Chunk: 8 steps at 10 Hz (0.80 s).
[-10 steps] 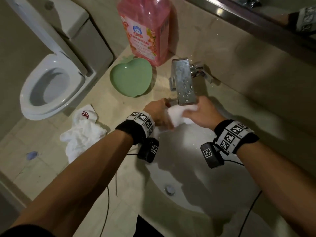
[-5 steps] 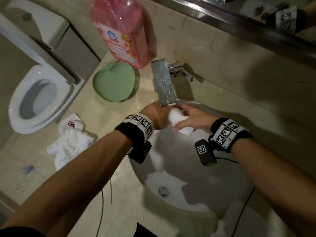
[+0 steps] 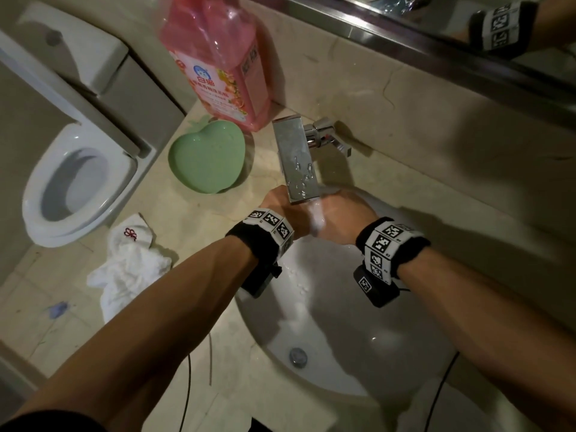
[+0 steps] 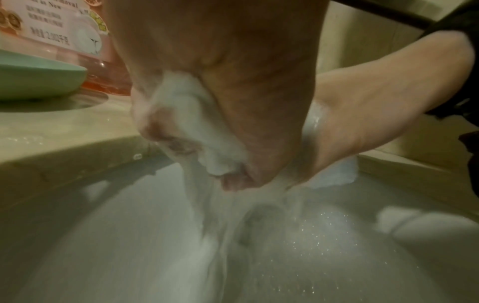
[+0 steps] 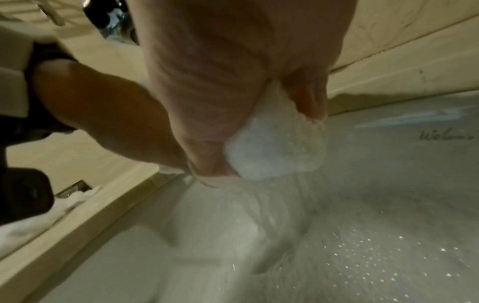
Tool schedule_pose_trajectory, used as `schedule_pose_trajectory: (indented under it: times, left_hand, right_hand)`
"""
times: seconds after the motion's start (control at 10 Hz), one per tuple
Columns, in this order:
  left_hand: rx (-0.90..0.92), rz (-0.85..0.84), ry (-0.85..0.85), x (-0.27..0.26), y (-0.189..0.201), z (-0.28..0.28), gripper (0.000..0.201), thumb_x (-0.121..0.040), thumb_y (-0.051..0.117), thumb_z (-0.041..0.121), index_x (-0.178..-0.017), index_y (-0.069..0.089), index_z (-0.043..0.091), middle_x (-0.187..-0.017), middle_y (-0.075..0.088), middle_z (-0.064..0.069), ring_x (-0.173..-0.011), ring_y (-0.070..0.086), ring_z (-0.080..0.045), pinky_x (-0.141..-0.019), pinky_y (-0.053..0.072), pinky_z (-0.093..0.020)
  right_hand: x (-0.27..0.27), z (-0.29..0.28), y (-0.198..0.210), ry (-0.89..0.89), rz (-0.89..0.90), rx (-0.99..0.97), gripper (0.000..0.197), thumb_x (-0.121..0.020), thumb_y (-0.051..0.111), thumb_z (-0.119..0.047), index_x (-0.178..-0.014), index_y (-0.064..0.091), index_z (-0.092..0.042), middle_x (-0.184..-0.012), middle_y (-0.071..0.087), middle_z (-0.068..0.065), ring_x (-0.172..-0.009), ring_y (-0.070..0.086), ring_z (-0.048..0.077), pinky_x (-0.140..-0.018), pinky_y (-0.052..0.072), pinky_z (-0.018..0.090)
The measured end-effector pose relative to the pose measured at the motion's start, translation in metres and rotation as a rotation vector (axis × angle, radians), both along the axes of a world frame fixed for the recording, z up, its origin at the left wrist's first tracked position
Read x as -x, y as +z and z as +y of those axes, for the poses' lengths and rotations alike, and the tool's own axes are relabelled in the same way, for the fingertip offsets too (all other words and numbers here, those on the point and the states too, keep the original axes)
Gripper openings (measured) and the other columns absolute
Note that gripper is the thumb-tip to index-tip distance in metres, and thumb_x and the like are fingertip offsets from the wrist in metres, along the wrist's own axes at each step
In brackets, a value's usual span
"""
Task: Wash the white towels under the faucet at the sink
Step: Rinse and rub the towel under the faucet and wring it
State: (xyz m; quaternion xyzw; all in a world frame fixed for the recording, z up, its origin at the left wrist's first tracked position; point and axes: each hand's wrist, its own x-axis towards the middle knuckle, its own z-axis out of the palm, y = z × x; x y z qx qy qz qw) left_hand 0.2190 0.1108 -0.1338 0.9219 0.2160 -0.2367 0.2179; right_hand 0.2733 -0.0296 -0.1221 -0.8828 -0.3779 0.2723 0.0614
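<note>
A beige counter takes up most of the head view, with a toilet seen off its left edge, lid up. The white sink is sunk into the counter, and a drain sits near the bottom of the bowl. A mirror runs along the top, where a banded wrist is reflected.

At the back, a big pink bottle is stood against the wall, and a green heart-shaped dish is parked just in front of it, left of the faucet. The flat chrome spout is pointed out over the bowl.

A spare towel with a small red mark is left crumpled on the counter, well left of the sink.

Right under the spout, the towel being washed is bunched up between both hands over the bowl. It's gripped by the left hand, fingers curled round the wad, as seen from the left wrist. The other end is squeezed in the right hand, with a lump of cloth poking out past the fingers. Water is seen streaming off the cloth into the bowl, and droplets are scattered across the basin.
</note>
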Motion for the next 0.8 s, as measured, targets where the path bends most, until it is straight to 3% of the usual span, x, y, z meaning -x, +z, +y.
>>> schedule_pose_trajectory:
  times: [0.1,0.2,0.3,0.4,0.5,0.6,0.7,0.8]
  left_hand:
    - [-0.035,-0.021,-0.138,-0.002,-0.002,-0.002,0.052,-0.074,0.073,0.041,-0.118,0.061,0.017,-0.111,0.066,-0.004,-0.104,0.065,-0.026,-0.084,0.052,-0.033]
    - [-0.057,-0.007,-0.334,-0.002,0.009,-0.006,0.032,-0.082,0.048,0.045,-0.109,0.057,0.029,-0.098,0.065,0.005,-0.095,0.067,-0.024,-0.081,0.056,-0.031]
    - [-0.066,-0.014,-0.422,-0.004,0.012,0.001,0.037,-0.09,0.044,0.046,-0.119,0.058,0.029,-0.121,0.064,-0.002,-0.107,0.061,-0.026,-0.091,0.048,-0.029]
    - [0.039,0.071,-0.448,-0.004,0.021,0.011,0.049,-0.088,0.054,0.047,-0.133,0.052,0.027,-0.135,0.057,-0.004,-0.122,0.055,-0.028,-0.104,0.044,-0.034]
    - [0.174,-0.022,-0.371,0.001,0.032,0.027,0.057,-0.084,0.066,0.04,-0.137,0.054,0.022,-0.136,0.059,-0.004,-0.124,0.056,-0.024,-0.103,0.045,-0.031]
    - [0.24,-0.117,-0.189,0.015,0.038,0.044,0.057,-0.074,0.078,0.032,-0.127,0.06,0.022,-0.115,0.066,0.0,-0.107,0.062,-0.022,-0.083,0.046,-0.021]
    - [0.441,-0.249,-0.007,0.032,0.039,0.052,0.057,-0.068,0.082,0.018,-0.118,0.056,0.026,-0.111,0.06,0.008,-0.102,0.058,-0.014,-0.08,0.043,-0.012]
    - [0.617,-0.305,0.163,0.044,0.038,0.057,0.066,-0.063,0.083,0.008,-0.117,0.048,0.023,-0.105,0.056,0.008,-0.087,0.056,-0.004,-0.069,0.048,-0.011]
  right_hand:
    - [0.004,-0.002,-0.006,0.004,-0.121,0.012,0.024,-0.091,0.066,-0.038,-0.101,0.066,-0.016,-0.089,0.07,0.004,-0.072,0.061,0.018,-0.066,0.046,0.028]
    - [0.008,-0.004,-0.011,0.036,-0.166,0.01,0.024,-0.093,0.064,-0.024,-0.115,0.065,-0.014,-0.099,0.069,0.004,-0.079,0.061,0.018,-0.073,0.048,0.026]
    - [0.007,-0.006,-0.009,-0.041,-0.073,-0.091,0.028,-0.086,0.071,-0.026,-0.112,0.067,-0.015,-0.098,0.07,0.005,-0.088,0.067,0.024,-0.076,0.051,0.03]
    - [0.002,-0.006,-0.006,-0.114,0.099,-0.183,0.033,-0.076,0.073,-0.031,-0.105,0.068,-0.017,-0.096,0.068,0.003,-0.091,0.067,0.026,-0.073,0.049,0.03]
    - [-0.003,-0.007,-0.004,-0.171,0.373,-0.21,0.065,-0.066,0.064,-0.055,-0.121,0.062,-0.022,-0.113,0.066,-0.002,-0.103,0.063,0.018,-0.088,0.055,0.038]
    - [-0.001,-0.008,-0.007,-0.385,0.529,-0.259,0.074,-0.061,0.065,-0.068,-0.125,0.062,-0.032,-0.12,0.065,-0.011,-0.108,0.061,0.009,-0.092,0.05,0.034]
    - [0.005,0.0,-0.008,-0.458,0.618,-0.391,0.046,-0.06,0.076,-0.054,-0.101,0.071,-0.034,-0.1,0.074,-0.016,-0.095,0.068,0.004,-0.083,0.053,0.029]
    - [0.011,0.012,-0.006,-0.493,0.614,-0.489,0.025,-0.069,0.085,-0.028,-0.087,0.07,-0.039,-0.084,0.073,-0.026,-0.082,0.068,-0.01,-0.069,0.05,0.014]
